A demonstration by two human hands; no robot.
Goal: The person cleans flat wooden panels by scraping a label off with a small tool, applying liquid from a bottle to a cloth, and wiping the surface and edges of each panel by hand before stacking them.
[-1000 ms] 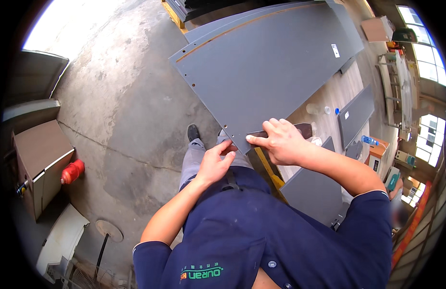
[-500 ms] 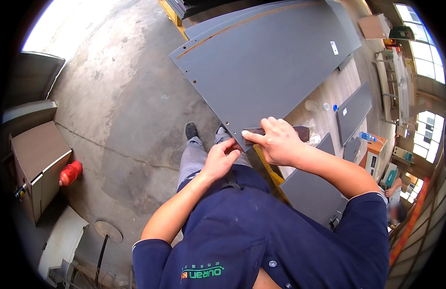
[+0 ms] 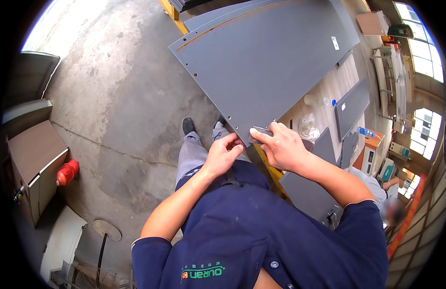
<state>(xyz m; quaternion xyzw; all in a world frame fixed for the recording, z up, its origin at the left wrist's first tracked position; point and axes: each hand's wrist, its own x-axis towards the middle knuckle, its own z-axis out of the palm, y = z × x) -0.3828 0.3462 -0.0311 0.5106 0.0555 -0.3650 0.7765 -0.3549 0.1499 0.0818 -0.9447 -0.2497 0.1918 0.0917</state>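
A large grey panel [image 3: 266, 62] with small holes along its left edge lies in front of me, its near corner pointing at my waist. My left hand [image 3: 224, 155] is at that corner, its fingers curled against the edge. The fingertips are partly hidden. My right hand [image 3: 284, 147] grips a flat, dark brown blade-like tool [image 3: 307, 144] just right of the corner. The index finger stretches along the tool, and its front end is at the panel's near edge. Most of the tool is covered by the hand.
A yellow stand [image 3: 268, 166] supports the panels. On the right are a pale worktop [image 3: 324, 79], smaller grey panels [image 3: 353, 106], a clear bottle [image 3: 366, 131] and another person [image 3: 374, 185]. A red container [image 3: 68, 172] and brown cabinet [image 3: 37, 149] stand on the left.
My right hand and the tool have shifted slightly right along the near edge, and the tool has tilted. The left hand stays at the corner. The other person has come further into view.
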